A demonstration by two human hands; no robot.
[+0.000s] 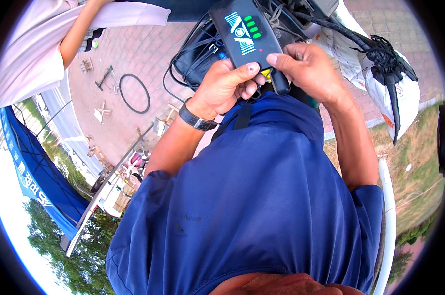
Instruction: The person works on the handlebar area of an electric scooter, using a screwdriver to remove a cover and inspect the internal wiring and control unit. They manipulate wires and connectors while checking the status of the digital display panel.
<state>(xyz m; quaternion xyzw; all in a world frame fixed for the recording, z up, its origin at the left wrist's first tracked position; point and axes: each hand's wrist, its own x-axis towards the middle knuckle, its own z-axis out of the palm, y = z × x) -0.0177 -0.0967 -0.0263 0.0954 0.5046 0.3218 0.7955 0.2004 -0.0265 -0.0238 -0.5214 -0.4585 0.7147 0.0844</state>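
A flat black box [226, 37] with several green lights and a small red one lies in front of my waist. My left hand [224, 86], with a dark watch [197, 118] on its wrist, grips the near left end of the box, thumb on top. My right hand [308, 71] is closed at the near right corner, its thumb pressed to the edge. Just below that thumb sits a black rounded plug-like piece [280, 81], beside a bit of yellow [266, 73]. Whether the right fingers hold the box or this piece is partly hidden.
Black cables [175, 64] loop left of the box over a dark bag or case. On the right hang white sacks [404, 98] and a black-wrapped bar [348, 33]. Another person's arm [77, 34] is at upper left. A wheel rim [134, 93] lies on the brick paving [153, 39].
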